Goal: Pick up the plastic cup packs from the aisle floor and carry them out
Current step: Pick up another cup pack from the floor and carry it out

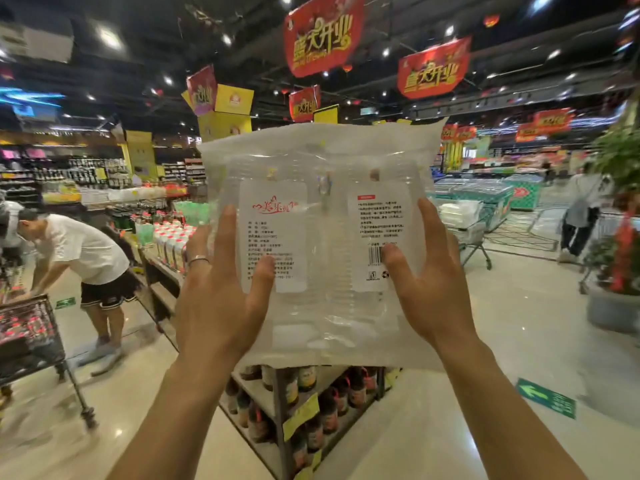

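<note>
1. The clear, flat plastic pack of cups with white printed labels (325,209) was held upright in the air, above a metal shelf of dark bottles (277,420).
2. The left hand (221,299) pinched its left edge, thumb in front and fingers nearly straight.
3. The right hand (429,285) pinched the right edge the same way.
</note>
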A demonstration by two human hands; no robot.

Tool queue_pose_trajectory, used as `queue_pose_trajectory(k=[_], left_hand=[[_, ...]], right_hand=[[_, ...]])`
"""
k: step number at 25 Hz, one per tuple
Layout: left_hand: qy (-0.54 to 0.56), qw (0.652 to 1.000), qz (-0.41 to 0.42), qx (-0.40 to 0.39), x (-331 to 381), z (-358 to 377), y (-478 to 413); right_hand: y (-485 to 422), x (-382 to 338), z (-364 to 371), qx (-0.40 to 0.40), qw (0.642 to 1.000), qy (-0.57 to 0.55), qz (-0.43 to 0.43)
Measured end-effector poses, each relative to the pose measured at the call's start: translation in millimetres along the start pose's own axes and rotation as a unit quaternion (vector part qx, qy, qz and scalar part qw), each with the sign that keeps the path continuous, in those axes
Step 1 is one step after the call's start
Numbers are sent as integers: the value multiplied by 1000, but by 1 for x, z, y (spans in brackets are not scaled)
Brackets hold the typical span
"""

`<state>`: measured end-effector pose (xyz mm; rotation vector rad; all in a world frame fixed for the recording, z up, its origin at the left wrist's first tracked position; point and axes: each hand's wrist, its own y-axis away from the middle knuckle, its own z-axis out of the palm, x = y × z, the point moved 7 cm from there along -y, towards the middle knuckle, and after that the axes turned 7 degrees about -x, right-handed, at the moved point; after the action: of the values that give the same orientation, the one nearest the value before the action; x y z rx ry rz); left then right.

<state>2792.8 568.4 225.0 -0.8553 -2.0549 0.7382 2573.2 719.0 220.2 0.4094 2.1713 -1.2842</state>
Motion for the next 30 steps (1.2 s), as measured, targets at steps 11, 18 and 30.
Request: queue_pose_trajectory(k=[11,18,30], left_hand=[[101,990,77,-63,72,198,-84],[164,975,123,-89,84,329,-184],[214,950,178,-144,110,510,-297]], right_hand=[[-67,143,-67,89,990,91,65],[-159,225,-58,141,976,145,82],[-267,347,-46,201,948,221,113]])
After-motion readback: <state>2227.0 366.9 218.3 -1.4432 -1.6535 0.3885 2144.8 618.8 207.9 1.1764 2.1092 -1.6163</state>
